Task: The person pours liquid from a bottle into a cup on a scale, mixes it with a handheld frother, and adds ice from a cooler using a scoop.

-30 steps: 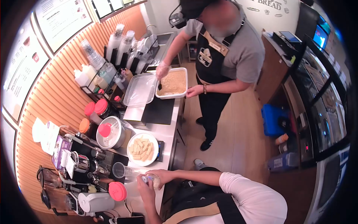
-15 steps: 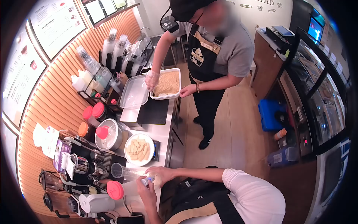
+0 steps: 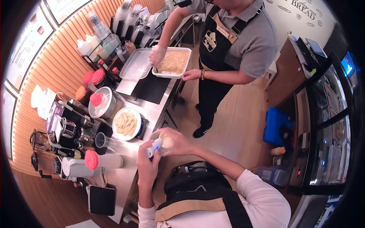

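Observation:
My right hand (image 3: 180, 141) is wrapped round a small clear cup (image 3: 165, 152) with pale beige contents, its mouth tilted toward me. Gripped in my left hand (image 3: 148, 161) is a white handheld device (image 3: 153, 147) with a blue light, like a small electric frother. The device's end is at the cup; whether it touches the contents is hidden. Both hands are just off the counter's edge. A plate of pale cut sticks (image 3: 126, 123) sits on a scale (image 3: 143, 128) nearby, and an empty clear cup (image 3: 105, 141) lies on its side.
Across the counter, a co-worker's gloved hand (image 3: 157, 56) reaches into a white tub of tan mixture (image 3: 189, 62). A red-lidded bottle (image 3: 110, 161), a metal pot (image 3: 110, 104) and a black tablet (image 3: 102, 200) stand or lie along the counter (image 3: 127, 152).
My head view has shifted, so the counter appears higher and farther left. The cup and white device are nearer my body and more plainly visible. The co-worker's gloved hand stays at the tub.

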The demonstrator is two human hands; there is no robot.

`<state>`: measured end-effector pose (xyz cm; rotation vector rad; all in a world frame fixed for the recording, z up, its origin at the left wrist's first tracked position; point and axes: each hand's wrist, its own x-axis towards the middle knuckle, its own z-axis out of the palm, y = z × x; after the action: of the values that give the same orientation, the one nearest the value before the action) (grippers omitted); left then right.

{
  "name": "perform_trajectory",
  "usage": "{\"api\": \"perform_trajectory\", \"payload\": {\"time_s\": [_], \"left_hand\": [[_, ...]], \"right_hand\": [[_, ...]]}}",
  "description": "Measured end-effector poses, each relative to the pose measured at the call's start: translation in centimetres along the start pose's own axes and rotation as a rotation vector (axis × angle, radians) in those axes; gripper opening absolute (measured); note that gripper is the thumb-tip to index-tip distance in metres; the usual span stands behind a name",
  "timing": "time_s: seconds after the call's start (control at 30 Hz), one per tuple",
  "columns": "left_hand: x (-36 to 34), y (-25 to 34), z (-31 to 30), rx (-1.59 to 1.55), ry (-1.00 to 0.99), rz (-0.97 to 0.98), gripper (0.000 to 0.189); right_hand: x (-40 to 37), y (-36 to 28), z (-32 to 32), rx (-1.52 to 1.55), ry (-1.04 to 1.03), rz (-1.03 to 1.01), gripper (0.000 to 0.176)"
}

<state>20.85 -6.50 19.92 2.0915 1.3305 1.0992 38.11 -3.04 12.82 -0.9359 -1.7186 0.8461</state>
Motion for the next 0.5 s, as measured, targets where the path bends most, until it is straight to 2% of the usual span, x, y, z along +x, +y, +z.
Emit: {"api": "perform_trajectory", "payload": {"time_s": [0.1, 0.23, 0.33, 0.4, 0.5], "left_hand": [[0.2, 2.0, 1.1, 0.011, -0.012, 0.026, 0.029], [-0.7, 4.3, 1.5, -0.012, -0.048, -0.013, 0.033], [-1.4, 5.3, 1.7, -0.002, -0.049, -0.011, 0.029], [-1.7, 5.0, 1.6, 0.018, -0.038, 0.093, 0.032], [-2.3, 5.3, 0.8, 0.037, -0.048, 0.112, 0.034]], "right_hand": [[-0.9, -0.8, -3.0, 0.076, 0.036, 0.073, 0.08], [-2.5, -1.1, -5.1, 0.04, -0.003, 0.037, 0.083], [-3.2, -0.5, -5.3, -0.07, -0.002, -0.104, 0.084], [-3.0, -0.6, -5.3, -0.078, -0.005, -0.158, 0.084], [-2.6, -1.8, -4.7, -0.021, -0.003, -0.148, 0.081]]}}
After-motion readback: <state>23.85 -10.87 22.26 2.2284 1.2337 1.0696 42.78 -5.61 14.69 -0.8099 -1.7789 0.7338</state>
